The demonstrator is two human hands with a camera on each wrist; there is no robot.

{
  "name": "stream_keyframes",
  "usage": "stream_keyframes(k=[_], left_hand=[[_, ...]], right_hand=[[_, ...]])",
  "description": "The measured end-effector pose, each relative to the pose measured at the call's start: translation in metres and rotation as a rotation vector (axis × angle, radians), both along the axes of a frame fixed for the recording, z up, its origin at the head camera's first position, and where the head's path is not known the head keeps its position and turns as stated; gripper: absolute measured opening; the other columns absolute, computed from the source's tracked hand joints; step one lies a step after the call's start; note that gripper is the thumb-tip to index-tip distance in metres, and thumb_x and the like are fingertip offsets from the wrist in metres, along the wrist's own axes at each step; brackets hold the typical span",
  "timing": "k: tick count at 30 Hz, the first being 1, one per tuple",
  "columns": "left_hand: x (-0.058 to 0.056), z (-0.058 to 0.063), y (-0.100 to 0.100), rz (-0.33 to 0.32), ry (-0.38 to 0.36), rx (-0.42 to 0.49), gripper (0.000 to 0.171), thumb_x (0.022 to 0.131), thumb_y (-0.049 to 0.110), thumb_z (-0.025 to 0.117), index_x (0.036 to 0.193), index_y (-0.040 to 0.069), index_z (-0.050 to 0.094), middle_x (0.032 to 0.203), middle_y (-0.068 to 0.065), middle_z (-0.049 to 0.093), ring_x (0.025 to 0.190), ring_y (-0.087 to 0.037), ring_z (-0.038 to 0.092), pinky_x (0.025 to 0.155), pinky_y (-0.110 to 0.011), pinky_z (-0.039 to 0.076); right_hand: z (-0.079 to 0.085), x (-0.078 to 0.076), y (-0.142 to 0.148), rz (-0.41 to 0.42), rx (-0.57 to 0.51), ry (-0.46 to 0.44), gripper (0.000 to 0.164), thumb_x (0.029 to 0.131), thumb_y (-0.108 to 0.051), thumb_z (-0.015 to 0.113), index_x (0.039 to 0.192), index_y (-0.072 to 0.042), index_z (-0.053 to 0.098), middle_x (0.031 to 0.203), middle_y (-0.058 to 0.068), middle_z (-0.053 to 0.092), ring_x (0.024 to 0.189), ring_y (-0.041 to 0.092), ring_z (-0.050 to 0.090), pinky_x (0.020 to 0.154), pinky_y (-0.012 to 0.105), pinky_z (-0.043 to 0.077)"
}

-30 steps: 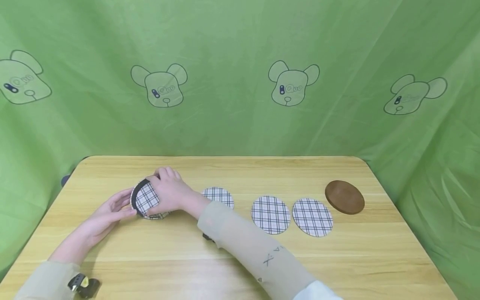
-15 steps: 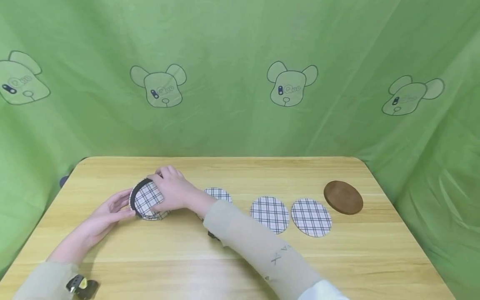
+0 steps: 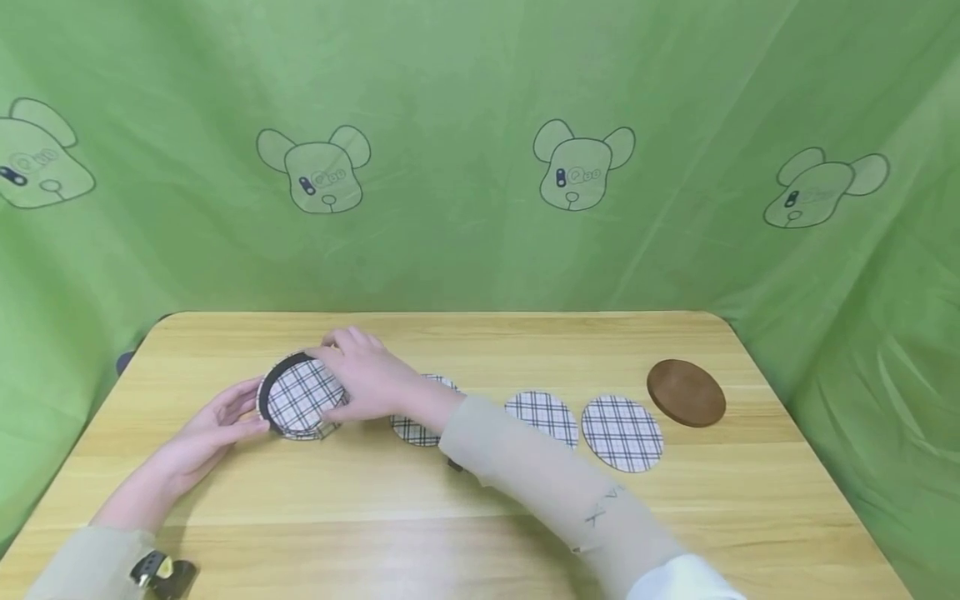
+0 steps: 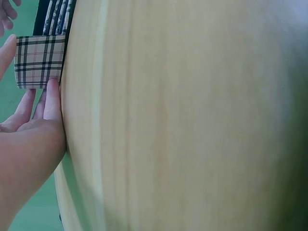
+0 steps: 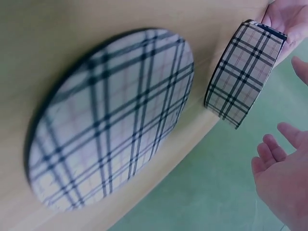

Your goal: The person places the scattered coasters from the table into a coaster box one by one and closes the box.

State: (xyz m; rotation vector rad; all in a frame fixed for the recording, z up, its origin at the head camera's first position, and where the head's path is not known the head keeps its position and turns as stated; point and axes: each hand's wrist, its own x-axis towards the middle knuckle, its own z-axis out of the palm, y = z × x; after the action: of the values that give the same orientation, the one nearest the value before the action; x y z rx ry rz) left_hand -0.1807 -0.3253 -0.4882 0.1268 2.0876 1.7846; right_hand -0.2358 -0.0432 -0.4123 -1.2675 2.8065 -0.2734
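Two discs' worth of pattern to tell apart here, so what have you just changed?

Mainly the place of your right hand. Over the last second it has slid toward the middle of the head view, uncovering more of the flat white-and-black plaid disc. That disc lies inside the dark rim of your round, drum-shaped plaid holder, which has hardly shifted at the left of the head view.

And are you gripping anything?

Not with the right: at the lower right of its wrist view your fingers are spread, with nothing visible between them and the thumb. Your left hand has its fingers extended against the holder's wall, seemingly to steady it.

What does that mean for your work?

I'd judge you are letting go of that disc; your right hand hides its edge, so you can't tell whether it lies fully flat.

What is left outside the holder?

On your wood-grain surface, a plaid disc at centre lies partly behind your right forearm, a second plaid disc partly behind your sleeve, and a third plaid disc uncovered. A brown, leather-looking round disc sits apart at the right of the frame.
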Motion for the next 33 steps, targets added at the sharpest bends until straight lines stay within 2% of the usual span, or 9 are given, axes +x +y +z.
stream_keyframes(k=[1,2,5,13,22,33], left_hand=[[0.000,0.000,0.000,-0.002,0.003,0.008,0.085,0.102,0.008,0.066,0.168,0.001,0.014,0.137,0.026,0.048,0.120,0.011,0.054,0.110,-0.026,0.043],[0.000,0.000,0.000,0.000,0.007,0.008,0.085,0.101,0.008,0.067,0.168,0.001,0.015,0.135,0.027,0.049,0.119,0.011,0.055,0.104,-0.019,0.043],[0.000,0.001,0.000,-0.005,0.021,0.026,0.084,0.101,0.006,0.066,0.167,-0.001,0.015,0.133,0.028,0.051,0.118,0.009,0.058,0.099,-0.012,0.045],[-0.001,0.000,0.000,-0.001,0.013,0.012,0.084,0.101,0.007,0.067,0.167,0.001,0.016,0.133,0.028,0.050,0.119,0.010,0.057,0.099,-0.013,0.045],[-0.001,0.000,-0.001,-0.006,0.018,0.016,0.083,0.101,0.006,0.066,0.168,0.002,0.016,0.135,0.029,0.050,0.120,0.010,0.056,0.100,-0.015,0.045],[0.000,0.000,0.000,0.000,0.018,0.020,0.084,0.101,0.006,0.066,0.167,0.000,0.014,0.134,0.027,0.050,0.118,0.009,0.057,0.099,-0.010,0.045]], right_hand=[[0.000,0.000,0.002,0.003,-0.005,-0.002,0.098,0.086,-0.052,0.084,0.164,-0.013,0.038,0.161,0.008,0.043,0.149,0.023,0.038,0.132,0.043,0.030],[0.001,0.000,0.005,0.006,-0.011,-0.004,0.098,0.086,-0.051,0.085,0.164,-0.012,0.039,0.161,0.009,0.044,0.149,0.024,0.038,0.132,0.043,0.030],[0.002,0.000,0.013,0.006,-0.024,-0.014,0.097,0.086,-0.049,0.085,0.163,-0.011,0.040,0.161,0.010,0.044,0.150,0.025,0.039,0.132,0.045,0.030],[0.004,0.001,0.035,0.010,-0.033,-0.024,0.098,0.085,-0.052,0.086,0.163,-0.012,0.041,0.162,0.011,0.043,0.152,0.027,0.038,0.132,0.050,0.029],[0.001,0.002,0.059,0.084,0.000,-0.016,0.098,0.086,-0.050,0.085,0.163,-0.010,0.039,0.161,0.012,0.043,0.152,0.028,0.037,0.133,0.052,0.026],[-0.003,0.002,0.088,0.098,-0.016,-0.130,0.095,0.087,-0.041,0.087,0.164,-0.013,0.039,0.166,0.010,0.039,0.157,0.030,0.032,0.134,0.052,0.023]])
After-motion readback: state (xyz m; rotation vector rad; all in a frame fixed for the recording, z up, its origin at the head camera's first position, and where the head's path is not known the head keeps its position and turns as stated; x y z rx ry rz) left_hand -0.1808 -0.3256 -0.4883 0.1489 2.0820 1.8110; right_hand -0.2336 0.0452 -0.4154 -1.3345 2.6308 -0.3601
